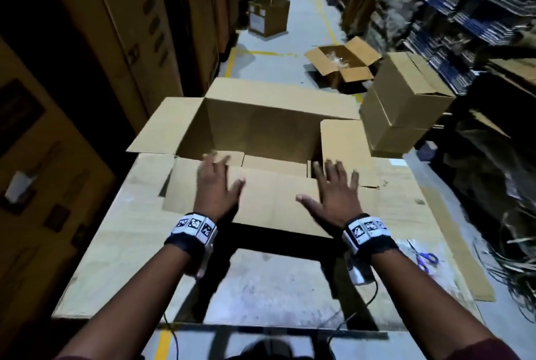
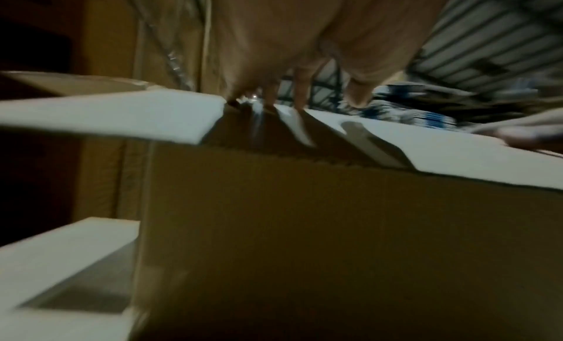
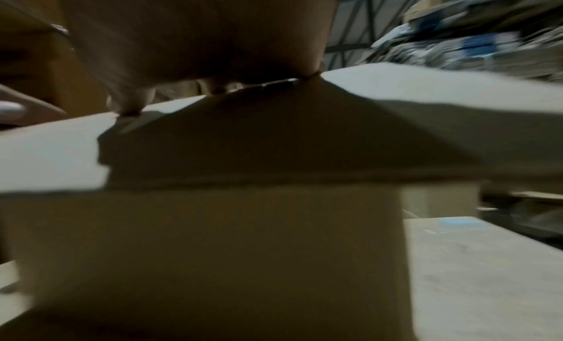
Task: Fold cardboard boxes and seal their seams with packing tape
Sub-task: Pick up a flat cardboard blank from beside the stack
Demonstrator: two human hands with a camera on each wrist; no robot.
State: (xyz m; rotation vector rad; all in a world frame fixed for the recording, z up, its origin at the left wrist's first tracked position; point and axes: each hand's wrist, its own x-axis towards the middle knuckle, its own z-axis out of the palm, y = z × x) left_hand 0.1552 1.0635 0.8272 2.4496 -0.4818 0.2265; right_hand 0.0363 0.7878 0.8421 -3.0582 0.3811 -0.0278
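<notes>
A large brown cardboard box stands open-topped on flattened cardboard in the head view. Its near flap is folded in over the opening. My left hand lies flat on the left part of that flap with fingers spread. My right hand lies flat on the right part, fingers spread too. The left flap, far flap and right flap stick outward. In the left wrist view my left hand's fingers touch the flap's top edge. In the right wrist view the palm presses on the flap. No tape is in view.
Blue-handled scissors lie on the cardboard sheet at the right. Closed boxes are stacked right of my box. An open box and another box stand in the aisle. Tall cartons line the left, shelving the right.
</notes>
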